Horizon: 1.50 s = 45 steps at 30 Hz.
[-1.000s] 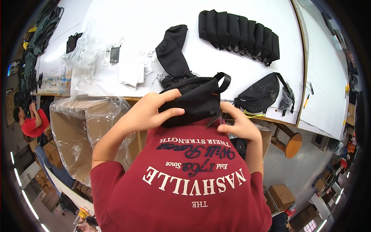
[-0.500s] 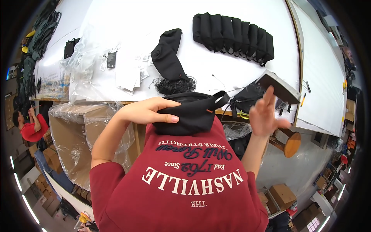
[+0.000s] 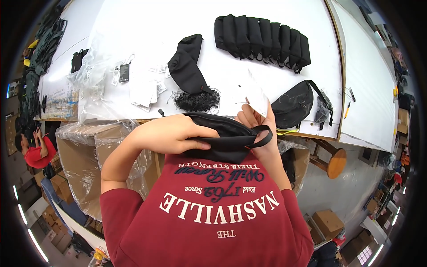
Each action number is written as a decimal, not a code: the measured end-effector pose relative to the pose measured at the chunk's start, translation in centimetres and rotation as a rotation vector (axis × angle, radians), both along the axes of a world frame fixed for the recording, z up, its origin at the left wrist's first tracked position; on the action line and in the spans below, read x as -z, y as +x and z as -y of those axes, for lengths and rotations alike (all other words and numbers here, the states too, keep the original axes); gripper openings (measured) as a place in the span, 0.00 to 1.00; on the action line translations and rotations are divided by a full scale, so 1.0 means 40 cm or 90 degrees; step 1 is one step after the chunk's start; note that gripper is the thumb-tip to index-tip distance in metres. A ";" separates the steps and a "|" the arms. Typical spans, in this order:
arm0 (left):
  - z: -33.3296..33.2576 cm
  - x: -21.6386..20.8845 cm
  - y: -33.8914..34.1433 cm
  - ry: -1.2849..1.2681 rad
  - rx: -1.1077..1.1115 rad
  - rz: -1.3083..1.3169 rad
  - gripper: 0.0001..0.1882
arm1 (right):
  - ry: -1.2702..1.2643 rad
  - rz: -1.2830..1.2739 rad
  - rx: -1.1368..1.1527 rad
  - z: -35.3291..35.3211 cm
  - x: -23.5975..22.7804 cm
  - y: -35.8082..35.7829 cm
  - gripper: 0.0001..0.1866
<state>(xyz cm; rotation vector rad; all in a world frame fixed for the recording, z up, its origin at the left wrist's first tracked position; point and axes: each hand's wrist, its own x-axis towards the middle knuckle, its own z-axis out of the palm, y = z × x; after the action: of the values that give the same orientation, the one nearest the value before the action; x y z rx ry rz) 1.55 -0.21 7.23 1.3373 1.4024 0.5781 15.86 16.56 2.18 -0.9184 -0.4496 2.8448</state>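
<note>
Now the right hand (image 3: 256, 119), holding a white card (image 3: 257, 92), has swung in beside the black bag (image 3: 220, 149), bringing both together; just left, the left hand (image 3: 180, 134) grips the bag's rim

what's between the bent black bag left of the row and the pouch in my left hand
A tangle of black cords on the white table, between black bag and pouch; the head view shows it.

right hand (image 3: 256, 119) partly hidden by black pouch (image 3: 229, 149), white card (image 3: 257, 92) blurred, table (image 3: 155, 26) cut off
</note>
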 end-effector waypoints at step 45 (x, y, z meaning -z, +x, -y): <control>0.009 0.296 -0.245 0.358 -0.929 -0.022 0.05 | 1.096 0.132 -0.545 -0.035 -0.093 0.011 0.11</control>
<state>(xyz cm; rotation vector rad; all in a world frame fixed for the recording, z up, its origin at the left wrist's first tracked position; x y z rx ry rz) -8.26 -0.56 -4.63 0.4503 2.2091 1.9937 16.30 17.97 5.89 -0.5301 -2.9829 1.4090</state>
